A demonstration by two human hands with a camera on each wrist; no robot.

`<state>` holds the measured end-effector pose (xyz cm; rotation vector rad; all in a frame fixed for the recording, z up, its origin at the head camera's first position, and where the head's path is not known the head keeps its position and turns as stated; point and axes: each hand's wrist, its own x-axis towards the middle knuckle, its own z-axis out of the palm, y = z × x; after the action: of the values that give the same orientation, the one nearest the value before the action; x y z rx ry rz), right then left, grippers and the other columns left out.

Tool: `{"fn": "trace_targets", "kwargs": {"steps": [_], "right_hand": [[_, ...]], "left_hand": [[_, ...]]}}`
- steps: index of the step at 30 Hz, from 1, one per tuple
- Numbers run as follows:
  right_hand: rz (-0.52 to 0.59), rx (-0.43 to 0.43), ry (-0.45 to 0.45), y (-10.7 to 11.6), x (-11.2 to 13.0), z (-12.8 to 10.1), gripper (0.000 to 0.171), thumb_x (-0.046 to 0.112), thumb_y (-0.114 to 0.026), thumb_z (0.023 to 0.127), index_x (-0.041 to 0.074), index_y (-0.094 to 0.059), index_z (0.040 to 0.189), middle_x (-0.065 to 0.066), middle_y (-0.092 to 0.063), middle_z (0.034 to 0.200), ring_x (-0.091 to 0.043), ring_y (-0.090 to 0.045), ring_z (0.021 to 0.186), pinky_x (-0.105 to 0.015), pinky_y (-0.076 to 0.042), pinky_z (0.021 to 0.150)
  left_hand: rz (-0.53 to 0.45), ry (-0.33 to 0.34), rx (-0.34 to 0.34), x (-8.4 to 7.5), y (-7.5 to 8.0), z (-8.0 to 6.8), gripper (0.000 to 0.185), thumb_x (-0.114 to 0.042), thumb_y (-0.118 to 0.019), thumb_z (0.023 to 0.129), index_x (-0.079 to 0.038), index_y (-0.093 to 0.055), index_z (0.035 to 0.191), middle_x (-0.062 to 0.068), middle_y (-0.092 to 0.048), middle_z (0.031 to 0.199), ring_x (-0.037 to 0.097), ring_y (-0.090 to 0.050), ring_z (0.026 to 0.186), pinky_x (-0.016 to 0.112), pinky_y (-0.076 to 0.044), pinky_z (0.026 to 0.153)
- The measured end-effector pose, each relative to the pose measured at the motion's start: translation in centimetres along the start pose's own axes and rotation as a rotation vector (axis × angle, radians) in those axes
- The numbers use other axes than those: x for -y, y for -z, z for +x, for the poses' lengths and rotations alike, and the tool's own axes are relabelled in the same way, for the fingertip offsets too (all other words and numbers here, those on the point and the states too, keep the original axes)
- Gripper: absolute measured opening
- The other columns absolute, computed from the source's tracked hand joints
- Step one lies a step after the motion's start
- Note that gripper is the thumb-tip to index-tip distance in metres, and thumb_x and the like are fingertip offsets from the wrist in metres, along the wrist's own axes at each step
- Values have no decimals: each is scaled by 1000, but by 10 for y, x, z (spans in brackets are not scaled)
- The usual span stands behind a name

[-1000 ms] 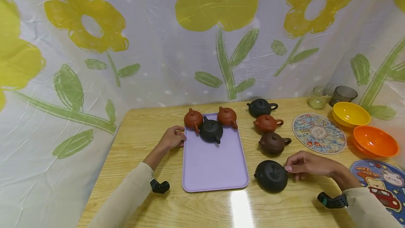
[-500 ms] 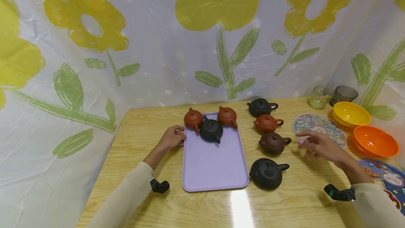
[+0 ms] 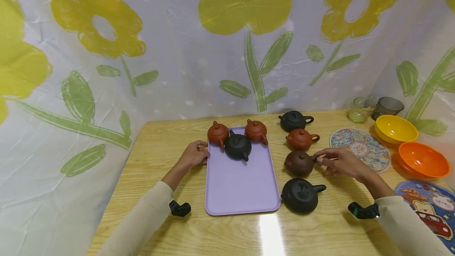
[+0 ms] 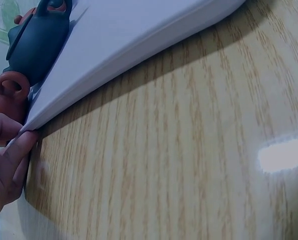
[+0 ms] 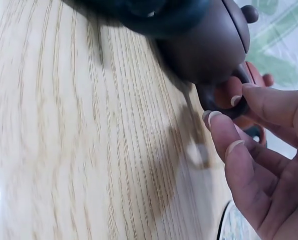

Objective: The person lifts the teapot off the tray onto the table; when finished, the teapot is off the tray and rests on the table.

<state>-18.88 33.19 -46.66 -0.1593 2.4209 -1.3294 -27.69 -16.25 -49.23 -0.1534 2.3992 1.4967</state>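
Observation:
My right hand [image 3: 342, 163] pinches the handle of a dark brown teapot [image 3: 298, 164], which stands to the right of a lilac tray [image 3: 241, 191]. In the right wrist view, thumb and fingers close on the loop handle of this brown teapot [image 5: 206, 52]. A black teapot [image 3: 300, 196] sits just in front of it, near the tray's right edge. My left hand [image 3: 193, 154] pinches the tray's left rim, with fingers above and below it in the left wrist view. Two reddish-brown teapots [image 3: 218, 134] and a black one [image 3: 237, 147] sit at the tray's far end.
Behind the brown teapot stand a red-brown teapot [image 3: 299, 139] and another black teapot [image 3: 293, 121]. Farther right lie a patterned round mat [image 3: 359, 149], a yellow bowl [image 3: 395, 129], an orange bowl [image 3: 423, 161], two glasses [image 3: 387, 108] and a blue cartoon mat [image 3: 430, 204].
My right hand has let go of the front black teapot, which moved slightly left toward the tray. It then took the brown teapot's handle, and that teapot shifted left. The left hand stayed put.

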Motion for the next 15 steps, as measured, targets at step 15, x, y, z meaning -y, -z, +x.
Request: {"fn": "trace_targets", "kwargs": {"steps": [15], "right_hand": [[-48, -109, 10, 15, 3, 14, 55, 32, -55, 104, -3, -46, 145, -28, -68, 118, -26, -68, 75, -35, -56, 60]], "left_hand": [[6, -11, 19, 1, 2, 1, 47, 1, -64, 88, 2, -54, 134, 11, -63, 96, 13, -62, 69, 23, -59, 61]]}}
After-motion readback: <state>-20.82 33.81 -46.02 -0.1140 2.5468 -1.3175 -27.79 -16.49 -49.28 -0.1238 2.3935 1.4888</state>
